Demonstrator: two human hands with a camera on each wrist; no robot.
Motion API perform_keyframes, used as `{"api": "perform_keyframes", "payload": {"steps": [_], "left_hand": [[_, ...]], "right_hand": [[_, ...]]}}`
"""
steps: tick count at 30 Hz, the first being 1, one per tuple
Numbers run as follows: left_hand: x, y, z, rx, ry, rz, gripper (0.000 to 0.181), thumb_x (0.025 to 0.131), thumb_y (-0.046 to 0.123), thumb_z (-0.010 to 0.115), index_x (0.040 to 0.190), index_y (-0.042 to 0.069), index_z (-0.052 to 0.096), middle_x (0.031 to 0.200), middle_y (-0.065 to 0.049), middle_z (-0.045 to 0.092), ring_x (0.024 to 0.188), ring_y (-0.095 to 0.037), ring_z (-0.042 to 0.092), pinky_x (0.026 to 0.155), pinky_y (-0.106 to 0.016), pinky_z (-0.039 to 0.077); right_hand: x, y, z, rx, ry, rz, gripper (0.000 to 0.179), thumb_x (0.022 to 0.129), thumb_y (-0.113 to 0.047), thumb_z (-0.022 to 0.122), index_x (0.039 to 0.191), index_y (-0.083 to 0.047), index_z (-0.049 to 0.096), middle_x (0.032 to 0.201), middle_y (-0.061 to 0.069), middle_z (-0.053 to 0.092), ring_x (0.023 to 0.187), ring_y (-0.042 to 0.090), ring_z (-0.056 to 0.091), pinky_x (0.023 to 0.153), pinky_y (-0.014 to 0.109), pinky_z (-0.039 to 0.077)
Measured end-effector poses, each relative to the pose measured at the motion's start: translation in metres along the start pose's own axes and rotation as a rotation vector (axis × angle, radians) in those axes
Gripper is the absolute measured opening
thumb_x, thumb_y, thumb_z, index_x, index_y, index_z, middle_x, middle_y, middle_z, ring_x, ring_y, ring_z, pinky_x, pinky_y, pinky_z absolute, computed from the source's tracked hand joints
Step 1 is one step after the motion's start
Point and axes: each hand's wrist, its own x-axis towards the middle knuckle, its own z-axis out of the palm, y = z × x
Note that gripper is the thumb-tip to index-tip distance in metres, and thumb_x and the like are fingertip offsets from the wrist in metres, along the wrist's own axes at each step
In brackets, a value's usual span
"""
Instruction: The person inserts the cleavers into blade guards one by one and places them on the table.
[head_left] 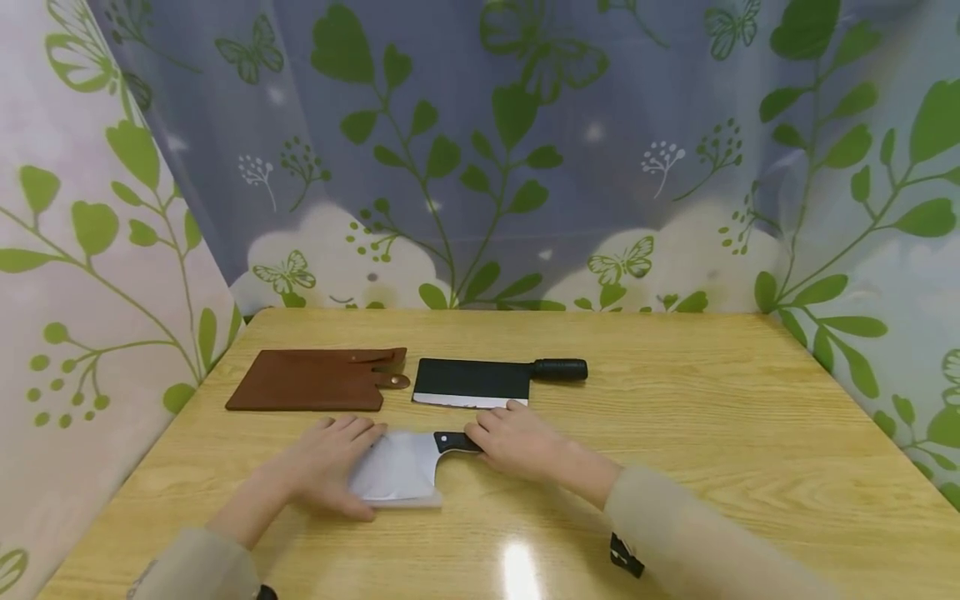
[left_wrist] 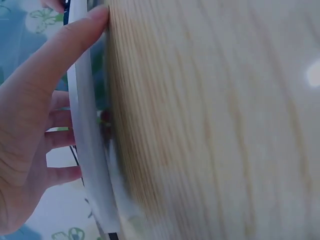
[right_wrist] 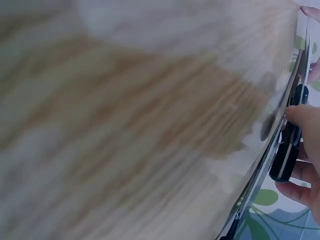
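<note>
A wide cleaver [head_left: 405, 468] with a black riveted handle lies low over the wooden table, its blade in a whitish translucent cover. At the blade's left end, my left hand [head_left: 327, 468] grips it across its width, thumb on the near edge and fingers over the far side. The left wrist view shows the pale near edge [left_wrist: 87, 125] running between thumb and fingers. My right hand [head_left: 517, 440] holds the handle [head_left: 453, 442], thumb and fingers on either side. In the right wrist view, the handle's black butt [right_wrist: 283, 165] sticks out beside the fingers.
Behind the hands lies a second cleaver [head_left: 472, 379] with a dark blade and black handle. To its left is a brown leather sheath [head_left: 307, 381] with a snap strap. A small black strap [head_left: 625, 557] shows by the right sleeve. Patterned curtains [head_left: 465, 167] surround the table [head_left: 712, 400].
</note>
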Motion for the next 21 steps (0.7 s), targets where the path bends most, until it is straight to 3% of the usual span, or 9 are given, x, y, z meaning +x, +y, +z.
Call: {"api": "perform_keyframes", "payload": {"steps": [6, 15, 18, 21], "left_hand": [[0.001, -0.010, 0.006, 0.015, -0.039, 0.007, 0.108, 0.064, 0.085, 0.045, 0.139, 0.008, 0.041, 0.136, -0.009, 0.044, 0.123, -0.030, 0.040, 0.095, -0.056, 0.032], [0.003, -0.014, 0.006, 0.047, -0.027, 0.006, 0.109, 0.064, 0.087, 0.043, 0.139, 0.008, 0.041, 0.136, -0.010, 0.045, 0.123, -0.033, 0.041, 0.095, -0.059, 0.032], [0.002, -0.017, 0.006, 0.049, 0.027, 0.029, 0.110, 0.063, 0.086, 0.045, 0.137, 0.005, 0.042, 0.134, -0.012, 0.046, 0.121, -0.033, 0.042, 0.095, -0.056, 0.032], [-0.001, -0.024, 0.004, 0.077, 0.139, 0.042, 0.109, 0.063, 0.084, 0.050, 0.134, 0.001, 0.045, 0.128, -0.014, 0.050, 0.117, -0.032, 0.046, 0.095, -0.053, 0.034]], "right_hand": [[0.004, -0.002, 0.004, -0.005, -0.046, 0.014, 0.033, 0.093, -0.037, 0.053, 0.117, -0.015, 0.057, 0.102, 0.001, 0.058, 0.094, 0.017, 0.059, 0.074, 0.032, 0.046], [0.008, 0.000, 0.000, 0.099, -0.126, 0.092, 0.037, 0.092, -0.040, 0.053, 0.120, -0.015, 0.056, 0.104, 0.003, 0.058, 0.098, 0.019, 0.058, 0.076, 0.035, 0.047], [0.003, 0.005, -0.001, 0.161, -0.121, 0.119, 0.043, 0.093, -0.046, 0.050, 0.121, -0.015, 0.057, 0.103, 0.002, 0.057, 0.095, 0.019, 0.056, 0.076, 0.036, 0.046], [-0.005, 0.014, 0.000, 0.225, -0.065, 0.161, 0.045, 0.094, -0.047, 0.047, 0.121, -0.012, 0.058, 0.099, 0.002, 0.056, 0.089, 0.019, 0.053, 0.075, 0.035, 0.045]]}}
